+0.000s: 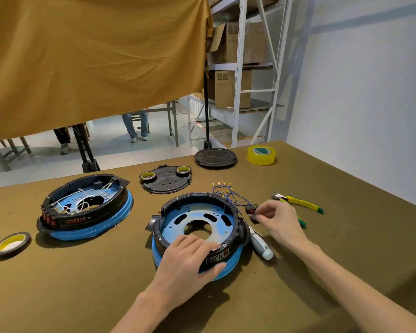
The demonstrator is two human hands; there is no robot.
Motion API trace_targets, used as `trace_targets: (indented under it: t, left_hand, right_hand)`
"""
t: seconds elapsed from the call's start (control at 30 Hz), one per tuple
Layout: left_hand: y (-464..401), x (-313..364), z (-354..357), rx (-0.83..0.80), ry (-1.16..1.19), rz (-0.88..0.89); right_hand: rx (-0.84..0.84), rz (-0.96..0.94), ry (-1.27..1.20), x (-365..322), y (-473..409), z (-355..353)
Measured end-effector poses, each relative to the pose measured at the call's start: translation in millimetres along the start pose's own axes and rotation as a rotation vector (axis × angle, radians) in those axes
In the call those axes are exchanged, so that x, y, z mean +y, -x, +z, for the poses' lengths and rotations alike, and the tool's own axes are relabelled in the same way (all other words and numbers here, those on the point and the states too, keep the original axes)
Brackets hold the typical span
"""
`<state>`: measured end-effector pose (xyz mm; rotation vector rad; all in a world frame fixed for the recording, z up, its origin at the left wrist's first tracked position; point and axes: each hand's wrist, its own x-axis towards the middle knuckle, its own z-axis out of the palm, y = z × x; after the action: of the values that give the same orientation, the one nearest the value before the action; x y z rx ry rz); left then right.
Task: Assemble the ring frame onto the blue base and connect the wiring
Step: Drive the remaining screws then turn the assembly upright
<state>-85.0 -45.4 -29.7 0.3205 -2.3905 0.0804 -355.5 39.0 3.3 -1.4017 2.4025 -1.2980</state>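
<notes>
Head view, olive-green table (322, 236). Item: black ring frame (235, 213) seated on blue base (228, 265), near centre. Left hand (190, 255) grips the frame's near rim, fingers curled over the top, thumb on the outer wall. Right hand (277, 218) pinches a small red-and-black switch (253, 215) just right of the frame; blue wires (231, 194) with yellow terminals trail from it. White screwdriver (261, 246) lies beside the base. Yellow-green pliers (298, 203) further right. Second wired assembly (87, 205) at left. Yellow tape roll (261, 155) at far edge.
</notes>
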Motion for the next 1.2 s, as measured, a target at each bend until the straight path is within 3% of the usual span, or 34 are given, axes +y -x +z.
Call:
trace_targets:
  t: [0.27, 0.47, 0.57, 0.67, 0.77, 0.93, 1.2]
  left_hand:
    - [4, -14, -10, -0.014, 0.112, -0.018]
    - [8, -18, -26, 0.131, 0.152, -0.129]
    - [-8, -5, -24, 0.021, 0.153, -0.142]
    - [-9, -4, -25, -0.134, 0.143, -0.109]
    - [3, -24, -38, -0.2, 0.232, -0.198]
    - [13, -38, -49, -0.124, 0.27, -0.32]
    - [-6, -6, -28, -0.176, 0.159, -0.213]
  right_hand:
    - [-0.132, -0.202, -0.125, -40, -6, 12]
    - [-0.235, -0.358, -0.105, -58, -18, 28]
    - [-0.283, -0.437, -0.001, -56, -13, 33]
    - [-0.259, -0.439, 0.022, -50, -6, 28]
    - [-0.26, -0.423, -0.044, -44, 5, 21]
    - [-0.282, -0.329, -0.176, -49, 1, 10]
    - [-0.292, -0.34, -0.129, -47, -5, 13]
